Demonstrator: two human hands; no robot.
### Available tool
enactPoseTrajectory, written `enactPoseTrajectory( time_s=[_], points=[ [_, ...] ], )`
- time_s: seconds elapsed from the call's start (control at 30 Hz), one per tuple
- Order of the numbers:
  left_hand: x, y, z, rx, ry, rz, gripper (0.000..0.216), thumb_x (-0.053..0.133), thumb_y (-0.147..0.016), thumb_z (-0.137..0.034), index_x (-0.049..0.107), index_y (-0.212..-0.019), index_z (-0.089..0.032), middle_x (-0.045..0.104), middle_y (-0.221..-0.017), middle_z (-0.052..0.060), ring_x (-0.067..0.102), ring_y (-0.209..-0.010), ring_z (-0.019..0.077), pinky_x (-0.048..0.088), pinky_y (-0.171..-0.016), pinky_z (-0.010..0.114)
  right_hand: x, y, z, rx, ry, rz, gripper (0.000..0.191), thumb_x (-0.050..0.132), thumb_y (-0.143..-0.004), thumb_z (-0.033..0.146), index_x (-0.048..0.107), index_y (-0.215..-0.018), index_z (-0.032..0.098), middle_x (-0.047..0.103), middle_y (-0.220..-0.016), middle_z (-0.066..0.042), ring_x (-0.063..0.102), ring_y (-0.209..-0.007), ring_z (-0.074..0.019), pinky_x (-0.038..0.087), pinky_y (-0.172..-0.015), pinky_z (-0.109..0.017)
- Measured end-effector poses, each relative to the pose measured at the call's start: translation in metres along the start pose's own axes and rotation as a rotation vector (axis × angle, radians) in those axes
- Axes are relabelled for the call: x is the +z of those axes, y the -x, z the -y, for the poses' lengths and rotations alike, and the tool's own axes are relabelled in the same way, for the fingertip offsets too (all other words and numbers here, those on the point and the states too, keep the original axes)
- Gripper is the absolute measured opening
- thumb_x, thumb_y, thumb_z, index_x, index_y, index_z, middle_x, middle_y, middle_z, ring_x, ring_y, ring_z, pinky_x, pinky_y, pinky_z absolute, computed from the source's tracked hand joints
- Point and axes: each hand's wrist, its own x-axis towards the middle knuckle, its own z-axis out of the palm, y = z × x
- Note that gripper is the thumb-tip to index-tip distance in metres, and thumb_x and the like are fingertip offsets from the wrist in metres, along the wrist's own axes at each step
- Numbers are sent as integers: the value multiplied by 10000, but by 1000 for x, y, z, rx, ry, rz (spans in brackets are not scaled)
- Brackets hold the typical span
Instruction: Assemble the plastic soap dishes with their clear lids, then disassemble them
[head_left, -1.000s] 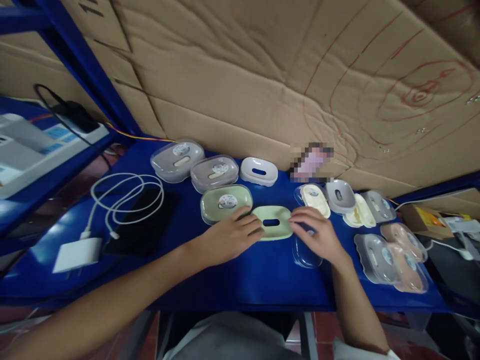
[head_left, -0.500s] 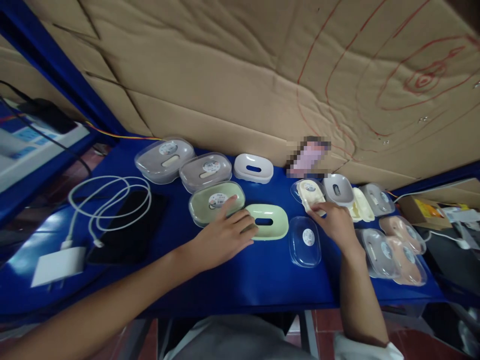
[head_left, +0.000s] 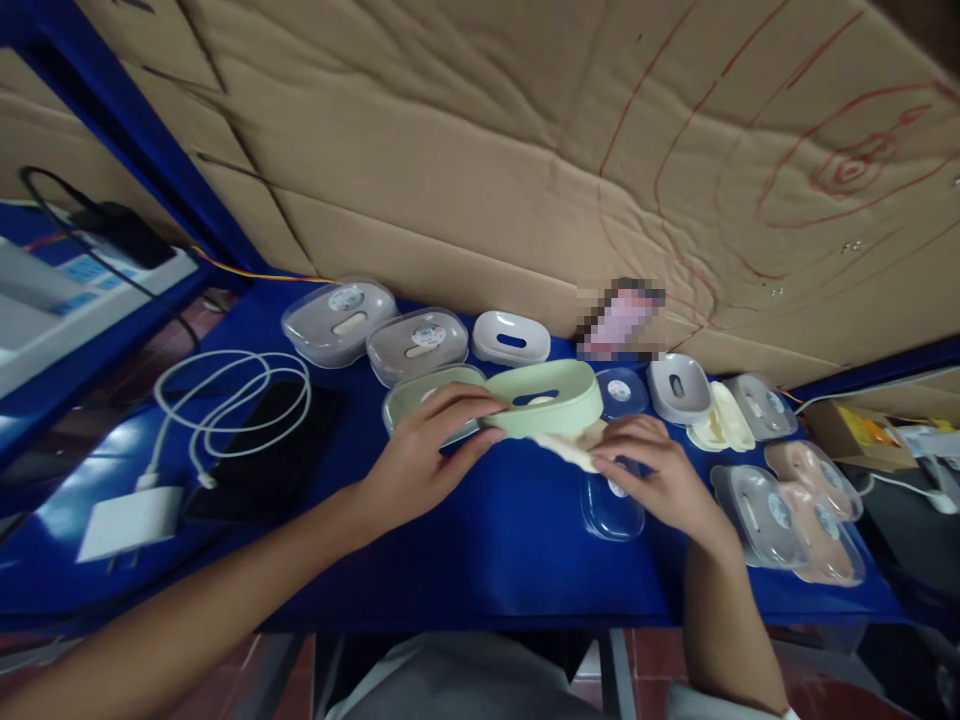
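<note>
My left hand [head_left: 424, 455] pinches the left end of a light green oval soap box shell [head_left: 577, 405] with a slot, raised and tilted above the table. Just beneath it, my right hand [head_left: 664, 475] grips a cream plastic insert [head_left: 568, 450] by its right end. The insert lies close under the shell; whether the two touch I cannot tell. Behind my left fingers is a green box with a clear lid [head_left: 411, 395], partly covered. Below the right hand rests a clear lid [head_left: 611, 510], and another clear lid [head_left: 621, 393] lies behind the insert.
Grey lidded boxes [head_left: 341, 320] and a grey slotted shell [head_left: 510, 338] stand along the cardboard wall [head_left: 420, 180]. To the right are another grey shell [head_left: 679, 388], cream inserts [head_left: 720, 415] and peach boxes [head_left: 825, 530]. A coiled white cable [head_left: 232, 435] and charger [head_left: 129, 522] lie left.
My left hand has lifted the green shell off the table. My right hand has brought the cream insert leftward from the clear lid to beneath the shell.
</note>
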Motion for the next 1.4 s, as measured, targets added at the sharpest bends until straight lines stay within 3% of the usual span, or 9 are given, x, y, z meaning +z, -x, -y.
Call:
enactPoseTrajectory(
  time_s=[0.23,0.43,0.57,0.7,0.83,1.03,1.13,1.23,1.4],
  points=[
    [9,8,-7,50,37,195,207,622,-1067,-249,693,-1257,-208,717,-1251,82,705,-1168,191,588,-1034,334,20,0,0,-101,56,189,248,644,-1047,284,773,-1257,307,771,-1274,-75,693,-1259,-276,540,-1115,-521],
    [27,21,-10,287,-284,278,132,595,-1072,-230,695,-1130,-167,733,-1084,68,697,-1038,241,567,-986,428,17,4,-26,70,120,80,200,592,-1048,239,764,-1150,245,776,-1155,-74,748,-1076,-252,454,-1226,-604],
    [29,24,-9,368,-443,372,141,610,-1046,-172,682,-1167,-161,724,-1134,70,678,-1075,256,518,-1020,450,21,4,-36,111,221,61,254,533,-1065,211,734,-1218,230,773,-1191,-79,736,-1106,-260,446,-1221,-607],
    [26,23,-8,408,-511,358,130,604,-1059,-198,676,-1162,-163,724,-1125,60,671,-1041,241,490,-982,432,22,0,-25,138,306,3,298,523,-1093,294,706,-1317,219,752,-1275,-110,700,-1208,-298,535,-1114,-573],
    [24,22,-7,505,-566,309,142,600,-1062,-183,672,-1181,-156,730,-1149,55,656,-1033,229,461,-958,425,23,-4,-5,55,242,-54,397,484,-1119,352,599,-1485,252,629,-1512,-115,595,-1402,-286,515,-1163,-535],
    [23,21,-1,442,-602,481,94,659,-1001,-167,659,-1094,-167,708,-1052,51,639,-984,232,465,-869,388,44,-9,12,-156,218,93,587,673,-1017,518,564,-1539,273,565,-1595,-114,487,-1511,-329,476,-1216,-576],
    [25,22,1,402,-638,515,166,717,-978,-273,642,-1090,-176,693,-1080,63,629,-1034,262,465,-867,399,61,-11,19,-218,241,167,524,650,-1049,405,557,-1545,263,564,-1600,-109,469,-1532,-306,468,-1228,-569],
    [25,21,3,365,-675,532,236,766,-938,-309,635,-1092,-188,690,-1091,62,619,-1068,278,461,-888,411,70,-13,26,-227,272,166,485,561,-1092,291,523,-1574,254,573,-1594,-112,495,-1516,-282,470,-1227,-555],
    [24,17,4,349,-669,539,161,744,-935,-248,634,-1044,-203,686,-1065,56,617,-1050,270,455,-897,412,61,-12,14,-168,234,141,503,528,-1108,401,491,-1598,297,557,-1612,-96,496,-1518,-279,437,-1241,-557]
  ],
)
